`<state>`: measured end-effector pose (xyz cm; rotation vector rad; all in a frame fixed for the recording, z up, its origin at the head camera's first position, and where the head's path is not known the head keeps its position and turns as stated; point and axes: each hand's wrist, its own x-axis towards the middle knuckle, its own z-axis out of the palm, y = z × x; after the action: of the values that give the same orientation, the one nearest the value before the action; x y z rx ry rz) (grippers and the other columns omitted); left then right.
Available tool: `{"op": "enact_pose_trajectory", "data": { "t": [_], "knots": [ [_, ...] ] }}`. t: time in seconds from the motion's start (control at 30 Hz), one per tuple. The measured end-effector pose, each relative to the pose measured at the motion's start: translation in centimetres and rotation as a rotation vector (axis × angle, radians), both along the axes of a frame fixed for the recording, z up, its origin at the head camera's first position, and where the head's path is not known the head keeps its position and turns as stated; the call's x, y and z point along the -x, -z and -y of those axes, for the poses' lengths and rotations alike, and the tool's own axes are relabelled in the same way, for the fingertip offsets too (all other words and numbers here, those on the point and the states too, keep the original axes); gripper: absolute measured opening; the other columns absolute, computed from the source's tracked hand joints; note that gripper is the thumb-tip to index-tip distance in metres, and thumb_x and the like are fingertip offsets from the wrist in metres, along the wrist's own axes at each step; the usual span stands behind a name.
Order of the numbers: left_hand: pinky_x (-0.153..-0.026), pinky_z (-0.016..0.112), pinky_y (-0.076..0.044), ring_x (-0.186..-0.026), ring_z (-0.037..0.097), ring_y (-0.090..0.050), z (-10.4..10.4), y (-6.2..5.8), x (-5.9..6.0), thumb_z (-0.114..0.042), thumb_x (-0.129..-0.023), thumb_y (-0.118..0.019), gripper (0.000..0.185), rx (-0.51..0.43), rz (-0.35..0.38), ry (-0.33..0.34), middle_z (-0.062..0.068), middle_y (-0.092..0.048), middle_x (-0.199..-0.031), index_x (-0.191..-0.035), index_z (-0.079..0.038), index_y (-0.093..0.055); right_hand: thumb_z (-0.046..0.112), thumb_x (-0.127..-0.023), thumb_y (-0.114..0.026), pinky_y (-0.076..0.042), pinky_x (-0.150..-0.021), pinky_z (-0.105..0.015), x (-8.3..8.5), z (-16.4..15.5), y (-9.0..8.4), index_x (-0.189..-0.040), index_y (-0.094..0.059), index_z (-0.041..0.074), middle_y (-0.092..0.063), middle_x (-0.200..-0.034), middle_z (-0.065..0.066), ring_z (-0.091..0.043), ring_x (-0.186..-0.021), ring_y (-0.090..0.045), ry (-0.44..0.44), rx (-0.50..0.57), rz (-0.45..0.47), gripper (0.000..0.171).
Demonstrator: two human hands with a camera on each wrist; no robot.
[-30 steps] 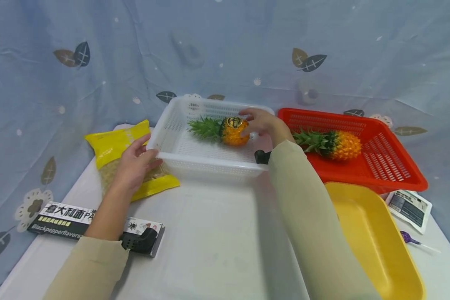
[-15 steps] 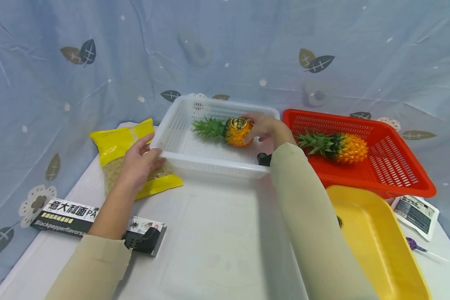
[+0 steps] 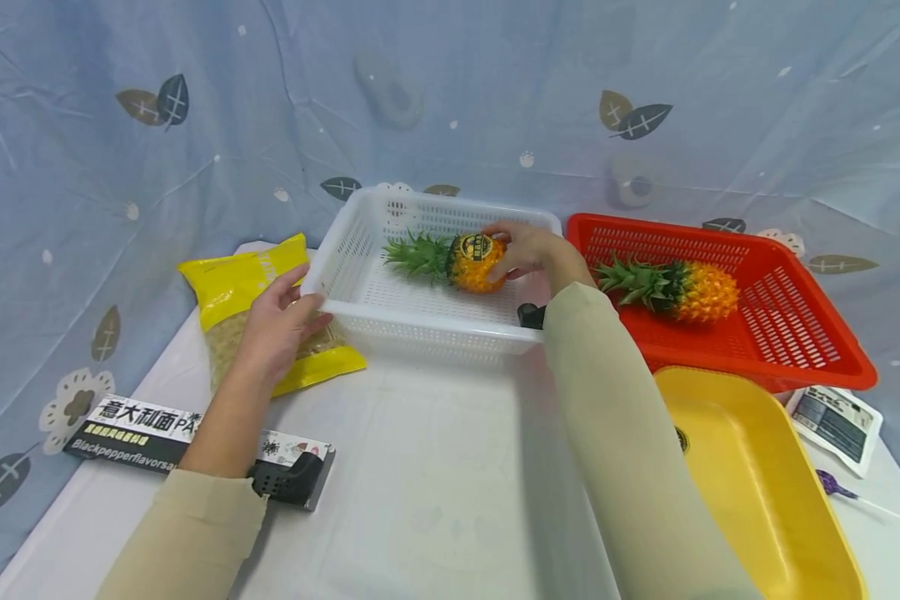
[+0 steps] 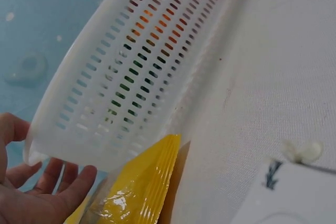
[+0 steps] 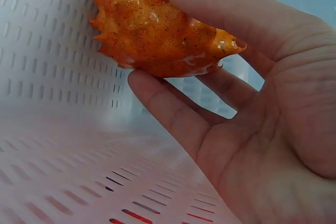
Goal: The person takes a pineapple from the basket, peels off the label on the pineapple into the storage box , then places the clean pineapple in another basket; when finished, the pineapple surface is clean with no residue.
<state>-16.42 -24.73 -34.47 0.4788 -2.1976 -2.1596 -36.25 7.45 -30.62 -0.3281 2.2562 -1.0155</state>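
A small orange pineapple (image 3: 472,262) with green leaves lies on its side in the white slotted basket (image 3: 420,321). My right hand (image 3: 528,250) holds its base. In the right wrist view the thumb lies over the pineapple (image 5: 157,30) and the fingers (image 5: 173,108) sit under it. My left hand (image 3: 281,321) rests against the basket's near-left corner with thumb and fingers fairly straight. The left wrist view shows this hand (image 4: 42,192) at the corner of the basket wall (image 4: 136,61), above a yellow bag (image 4: 142,187).
The yellow bag (image 3: 240,283) lies left of the basket. A red basket (image 3: 795,333) at the right holds a second pineapple (image 3: 701,292). A yellow tray (image 3: 750,483) sits front right and a black pasta box (image 3: 135,429) front left. A white packet (image 3: 836,421) lies far right.
My right hand has settled from above the pineapple onto its base, thumb over and fingers under. The left hand and the basket have stayed put.
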Motion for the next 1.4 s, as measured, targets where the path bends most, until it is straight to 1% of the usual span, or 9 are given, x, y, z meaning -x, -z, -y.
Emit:
{"op": "enact_pose_trajectory", "data": {
  "t": [0.13, 0.33, 0.5, 0.67, 0.73, 0.87, 1.07, 1.23, 1.4],
  "knots": [
    [-0.111, 0.038, -0.05, -0.136, 0.025, -0.048, 0.0, 0.0, 0.0, -0.023, -0.105, -0.059, 0.065, -0.008, -0.001, 0.001, 0.008, -0.039, -0.159, -0.164, -0.031, -0.031, -0.003, -0.089, -0.074, -0.049, -0.113, -0.05, 0.0, 0.0, 0.1, -0.161, -0.034, 0.019, -0.028, -0.166, -0.014, -0.034, -0.144, -0.042, 0.011, 0.011, -0.003, 0.085],
    [-0.107, 0.034, -0.051, -0.133, 0.025, -0.049, 0.0, 0.0, 0.0, -0.022, -0.105, -0.059, 0.065, -0.016, -0.002, -0.012, 0.007, -0.04, -0.155, -0.163, -0.029, -0.032, -0.002, -0.089, -0.073, -0.051, -0.11, -0.049, 0.1, 0.0, 0.1, -0.158, -0.038, 0.015, -0.032, -0.164, -0.014, -0.034, -0.141, -0.046, 0.027, 0.032, -0.016, 0.079],
    [-0.111, 0.039, -0.049, -0.135, 0.026, -0.048, -0.1, 0.0, 0.1, -0.023, -0.105, -0.059, 0.065, -0.017, 0.002, 0.0, 0.008, -0.038, -0.16, -0.163, -0.03, -0.031, -0.001, -0.089, -0.074, -0.053, -0.108, -0.05, 0.2, -0.2, 0.0, -0.157, -0.036, 0.014, -0.032, -0.163, -0.015, -0.035, -0.138, -0.048, 0.032, 0.046, -0.01, 0.079],
    [-0.114, 0.041, -0.047, -0.138, 0.025, -0.047, -0.3, 0.1, 0.1, -0.024, -0.106, -0.058, 0.065, -0.007, 0.019, 0.004, 0.006, -0.037, -0.163, -0.163, -0.033, -0.03, 0.001, -0.09, -0.073, -0.054, -0.106, -0.049, 0.3, -0.6, -0.3, -0.157, -0.035, 0.014, -0.032, -0.163, -0.015, -0.034, -0.136, -0.05, 0.023, 0.049, 0.009, 0.078],
    [-0.114, 0.041, -0.047, -0.138, 0.025, -0.047, -0.3, 0.1, 0.1, -0.025, -0.105, -0.058, 0.065, -0.007, 0.02, 0.005, 0.006, -0.037, -0.163, -0.163, -0.033, -0.03, 0.001, -0.091, -0.073, -0.055, -0.106, -0.048, 0.3, -0.8, -0.6, -0.158, -0.034, 0.014, -0.031, -0.163, -0.015, -0.034, -0.136, -0.049, 0.016, 0.044, 0.007, 0.078],
    [-0.112, 0.037, -0.049, -0.136, 0.024, -0.048, -0.3, 0.1, 0.0, -0.024, -0.105, -0.058, 0.065, -0.016, 0.012, -0.001, 0.006, -0.038, -0.162, -0.164, -0.032, -0.03, 0.001, -0.09, -0.074, -0.056, -0.104, -0.047, 0.3, -0.9, -1.4, -0.158, -0.034, 0.015, -0.031, -0.164, -0.014, -0.034, -0.136, -0.051, 0.03, 0.05, 0.0, 0.081],
    [-0.11, 0.034, -0.049, -0.135, 0.024, -0.047, -0.4, -0.2, -0.1, -0.023, -0.105, -0.058, 0.065, -0.06, 0.007, -0.006, 0.008, -0.035, -0.163, -0.164, -0.03, -0.03, 0.002, -0.09, -0.074, -0.057, -0.103, -0.045, -0.3, -1.1, -2.8, -0.16, -0.033, 0.016, -0.03, -0.164, -0.011, -0.033, -0.131, -0.055, 0.065, 0.11, -0.007, 0.082],
    [-0.111, 0.034, -0.048, -0.135, 0.024, -0.046, -0.5, -0.3, -0.2, -0.023, -0.106, -0.059, 0.066, -0.072, 0.017, -0.009, 0.006, -0.033, -0.164, -0.164, -0.031, -0.03, 0.003, -0.09, -0.072, -0.057, -0.102, -0.046, -0.9, -1.3, -3.9, -0.16, -0.033, 0.016, -0.031, -0.164, -0.01, -0.034, -0.127, -0.058, 0.053, 0.145, -0.02, 0.082],
    [-0.104, 0.028, -0.051, -0.133, 0.022, -0.047, -0.3, -0.4, -0.3, -0.022, -0.105, -0.059, 0.067, -0.1, 0.012, -0.005, 0.006, -0.033, -0.164, -0.164, -0.029, -0.029, 0.003, -0.089, -0.073, -0.058, -0.101, -0.047, -1.7, -1.4, -5.0, -0.159, -0.036, 0.016, -0.034, -0.161, -0.009, -0.032, -0.126, -0.06, 0.037, 0.143, -0.041, 0.08]
  ]
}}
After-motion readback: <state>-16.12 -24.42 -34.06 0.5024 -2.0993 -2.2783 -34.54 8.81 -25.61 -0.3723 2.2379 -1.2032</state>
